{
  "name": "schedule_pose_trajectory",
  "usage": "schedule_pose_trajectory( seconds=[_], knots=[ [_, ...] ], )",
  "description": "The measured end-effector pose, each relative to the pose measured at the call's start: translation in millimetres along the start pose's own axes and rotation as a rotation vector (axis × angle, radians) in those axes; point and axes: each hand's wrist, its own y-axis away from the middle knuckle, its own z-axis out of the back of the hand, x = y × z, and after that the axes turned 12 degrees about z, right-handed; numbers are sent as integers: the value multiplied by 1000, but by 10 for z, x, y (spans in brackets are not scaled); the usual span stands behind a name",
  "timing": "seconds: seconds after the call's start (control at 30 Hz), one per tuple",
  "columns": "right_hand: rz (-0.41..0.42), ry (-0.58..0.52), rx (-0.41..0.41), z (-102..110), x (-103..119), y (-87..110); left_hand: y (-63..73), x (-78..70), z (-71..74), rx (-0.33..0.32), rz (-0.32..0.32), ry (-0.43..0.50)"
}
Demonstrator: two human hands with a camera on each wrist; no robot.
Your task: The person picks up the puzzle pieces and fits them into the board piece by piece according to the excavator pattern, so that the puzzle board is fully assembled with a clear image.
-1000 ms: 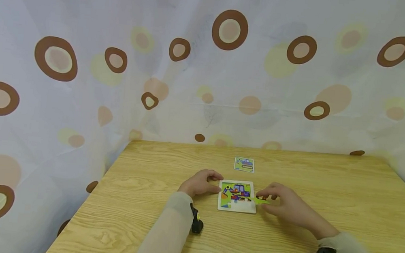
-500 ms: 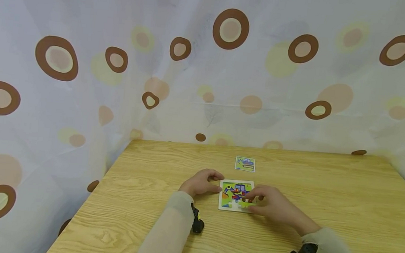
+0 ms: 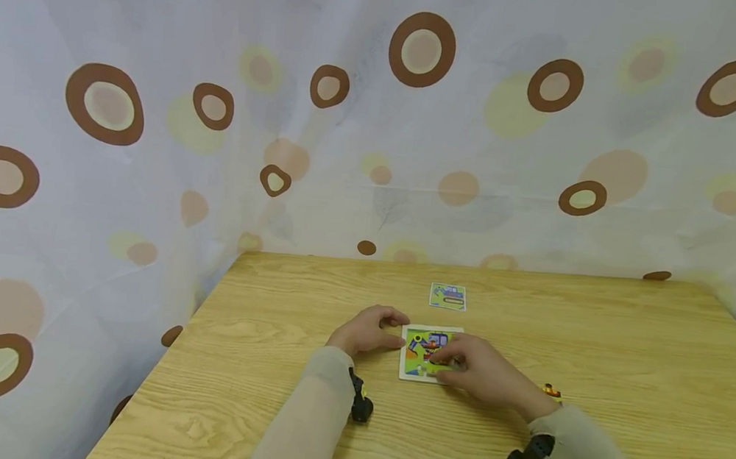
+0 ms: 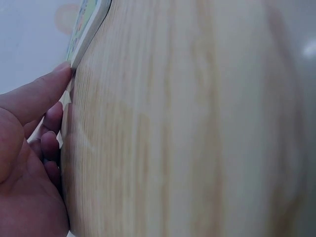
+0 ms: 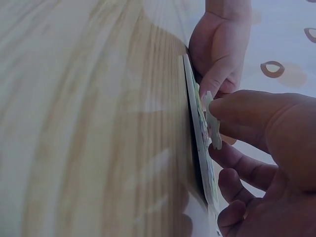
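Note:
A square jigsaw puzzle board (image 3: 402, 366) with a pale rim and a colourful digger picture lies on the table. My right hand (image 3: 487, 374) is over its lower right part. In the right wrist view, that hand pinches a pale-sided puzzle piece (image 5: 213, 123) between thumb and fingers, just above the board and tilted. Fingers hide most of the piece in the head view. At the board's left edge rests my left hand (image 3: 365, 330); in the left wrist view its straight thumb (image 4: 49, 86) touches the rim, with the other fingers loosely bent.
A small picture card (image 3: 448, 296) with a similar digger lies behind the board. Beside the right forearm, another orange and yellow piece (image 3: 550, 393) is partly hidden. Behind the wooden table (image 3: 296, 289) hangs a spotted curtain (image 3: 316, 217).
My right hand has moved left with the puzzle piece, from beside the board to over its lower right part. The orange and yellow piece now shows near the right forearm. My left hand stays put.

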Motion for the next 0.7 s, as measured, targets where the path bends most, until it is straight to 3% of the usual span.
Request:
schedule_pose_trajectory(
  seconds=[0.7],
  knots=[
    [-25, 16, 49, -30, 8, -97, -7, 2, -2, -6, 4, 4]
  ],
)
